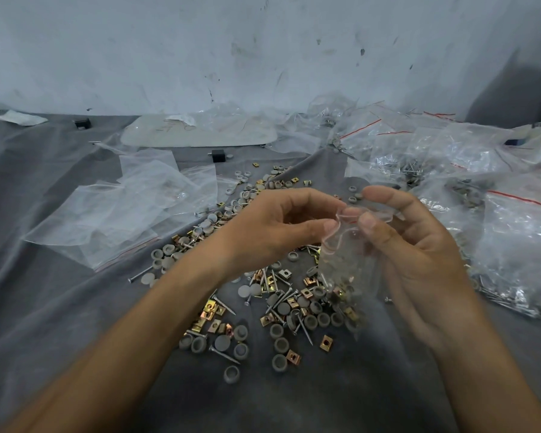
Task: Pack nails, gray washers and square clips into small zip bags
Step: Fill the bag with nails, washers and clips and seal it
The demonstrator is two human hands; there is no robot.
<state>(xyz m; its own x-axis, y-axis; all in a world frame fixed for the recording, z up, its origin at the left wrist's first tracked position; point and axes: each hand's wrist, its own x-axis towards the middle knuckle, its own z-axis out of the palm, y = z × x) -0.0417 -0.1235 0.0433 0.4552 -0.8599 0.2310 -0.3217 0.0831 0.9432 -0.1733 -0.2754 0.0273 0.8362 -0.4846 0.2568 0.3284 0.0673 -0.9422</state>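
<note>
Head view: the left hand [272,226] and right hand [419,248] each pinch the mouth of a small zip bag [347,264] between thumb and fingers, above the counter [75,323]. Parts sit in its bottom. Loose nails [224,354], gray washers [280,343] and square clips [325,342] lie beneath. Filling looks done; sealing calls for pressing the zip shut along its length.

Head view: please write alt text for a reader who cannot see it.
The left hand and right hand pinch the mouth of a small zip bag above loose nails, gray washers and square clips on gray cloth.
</note>
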